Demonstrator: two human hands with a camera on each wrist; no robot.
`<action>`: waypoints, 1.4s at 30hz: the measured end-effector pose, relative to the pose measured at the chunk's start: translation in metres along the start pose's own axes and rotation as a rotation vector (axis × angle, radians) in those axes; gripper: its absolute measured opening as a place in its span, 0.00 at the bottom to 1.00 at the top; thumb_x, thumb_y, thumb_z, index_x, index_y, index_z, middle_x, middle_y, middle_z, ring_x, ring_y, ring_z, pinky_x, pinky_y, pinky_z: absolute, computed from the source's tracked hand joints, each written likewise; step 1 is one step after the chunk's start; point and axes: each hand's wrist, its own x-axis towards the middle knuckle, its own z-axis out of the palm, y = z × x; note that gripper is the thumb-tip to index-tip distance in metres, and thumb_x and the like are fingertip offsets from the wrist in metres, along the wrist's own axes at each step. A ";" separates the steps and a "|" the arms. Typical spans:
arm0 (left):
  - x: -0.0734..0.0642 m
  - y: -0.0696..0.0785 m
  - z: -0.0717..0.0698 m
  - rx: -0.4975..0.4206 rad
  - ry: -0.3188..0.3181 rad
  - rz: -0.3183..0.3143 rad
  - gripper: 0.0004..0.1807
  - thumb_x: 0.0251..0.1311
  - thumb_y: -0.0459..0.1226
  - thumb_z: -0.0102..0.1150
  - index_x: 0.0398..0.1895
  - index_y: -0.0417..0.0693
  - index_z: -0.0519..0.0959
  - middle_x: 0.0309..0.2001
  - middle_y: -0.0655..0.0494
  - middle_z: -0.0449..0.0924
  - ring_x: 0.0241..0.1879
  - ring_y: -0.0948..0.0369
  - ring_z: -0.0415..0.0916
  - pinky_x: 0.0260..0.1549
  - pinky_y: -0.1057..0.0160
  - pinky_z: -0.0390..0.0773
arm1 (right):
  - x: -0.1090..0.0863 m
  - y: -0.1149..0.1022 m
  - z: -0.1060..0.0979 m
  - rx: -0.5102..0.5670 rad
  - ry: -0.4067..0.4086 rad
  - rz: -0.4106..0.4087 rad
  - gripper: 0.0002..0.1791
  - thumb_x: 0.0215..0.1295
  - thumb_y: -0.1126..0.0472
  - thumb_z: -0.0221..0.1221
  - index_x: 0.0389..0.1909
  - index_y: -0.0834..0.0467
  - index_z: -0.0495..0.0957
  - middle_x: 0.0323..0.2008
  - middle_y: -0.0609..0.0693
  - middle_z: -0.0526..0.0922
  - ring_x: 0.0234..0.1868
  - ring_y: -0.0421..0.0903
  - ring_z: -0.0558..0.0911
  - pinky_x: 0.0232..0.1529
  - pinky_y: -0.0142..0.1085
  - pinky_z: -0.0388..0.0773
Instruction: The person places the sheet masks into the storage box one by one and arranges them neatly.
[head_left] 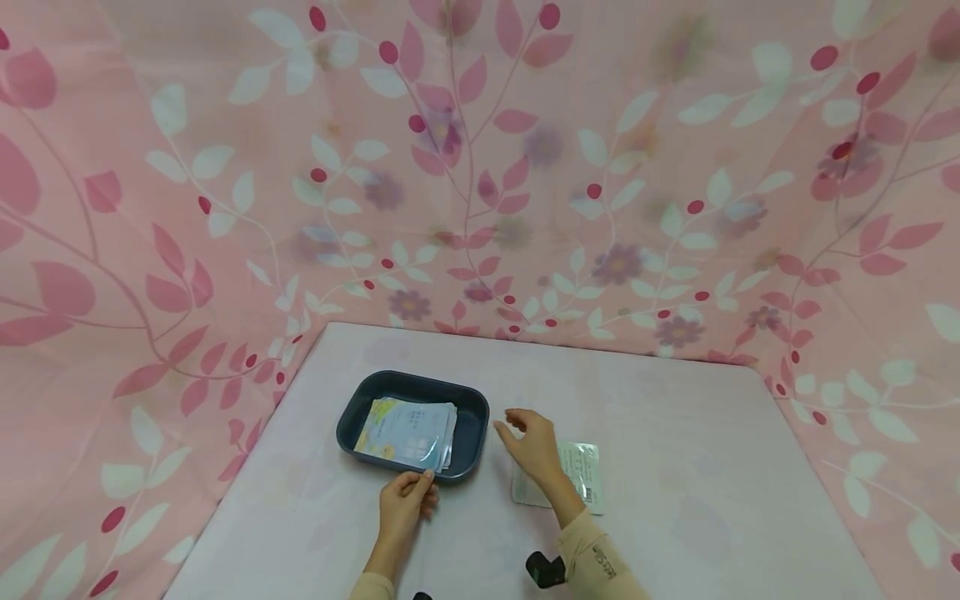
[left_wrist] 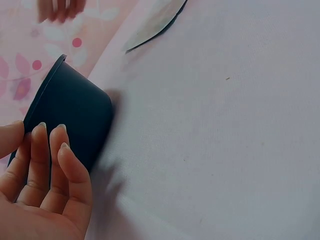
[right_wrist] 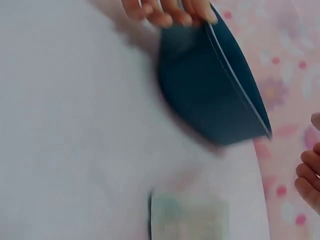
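A dark blue rectangular basin (head_left: 473,425) with rounded corners stands on the table. Inside it lies a small stack of flat, light blue and yellow packets (head_left: 405,432). My left hand (head_left: 405,504) pinches the basin's near rim between thumb and fingers; the left wrist view shows the fingers against the basin's outer wall (left_wrist: 75,110). Just right of the basin hovers my right hand (head_left: 534,446), thumb apart from the loosely bent fingers, holding nothing. A pale green packet (head_left: 581,475) lies flat on the table, partly hidden under the right forearm.
The white-covered table (head_left: 697,467) has its far edge against a pink floral cloth backdrop (head_left: 525,208), which also hangs at both sides. A black device (head_left: 545,570) sits by the right sleeve (head_left: 596,554).
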 end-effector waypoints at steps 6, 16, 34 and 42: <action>0.000 0.000 -0.002 0.019 -0.001 0.009 0.14 0.62 0.36 0.58 0.29 0.29 0.75 0.24 0.47 0.82 0.19 0.64 0.77 0.16 0.67 0.76 | -0.020 0.044 -0.045 -0.130 0.036 0.172 0.18 0.57 0.63 0.65 0.41 0.74 0.78 0.36 0.66 0.82 0.38 0.60 0.82 0.40 0.48 0.80; 0.000 0.000 -0.004 0.009 0.007 -0.006 0.14 0.61 0.37 0.60 0.28 0.32 0.76 0.25 0.46 0.82 0.19 0.63 0.77 0.17 0.67 0.76 | -0.055 0.083 -0.087 -0.267 -0.007 0.415 0.24 0.57 0.61 0.64 0.45 0.78 0.74 0.40 0.70 0.79 0.42 0.64 0.79 0.43 0.53 0.76; 0.001 -0.002 -0.002 0.010 0.008 0.005 0.14 0.61 0.38 0.60 0.29 0.32 0.76 0.24 0.48 0.81 0.19 0.63 0.77 0.17 0.66 0.77 | -0.075 0.095 -0.094 -0.302 -0.120 0.671 0.30 0.54 0.53 0.65 0.41 0.78 0.73 0.35 0.67 0.78 0.37 0.60 0.78 0.37 0.51 0.77; 0.001 -0.002 0.000 0.006 0.007 0.007 0.14 0.61 0.36 0.60 0.30 0.29 0.75 0.23 0.49 0.81 0.19 0.63 0.77 0.16 0.67 0.76 | -0.078 0.088 -0.086 -0.305 -0.087 0.661 0.26 0.51 0.57 0.68 0.37 0.77 0.72 0.28 0.63 0.79 0.29 0.55 0.78 0.29 0.45 0.77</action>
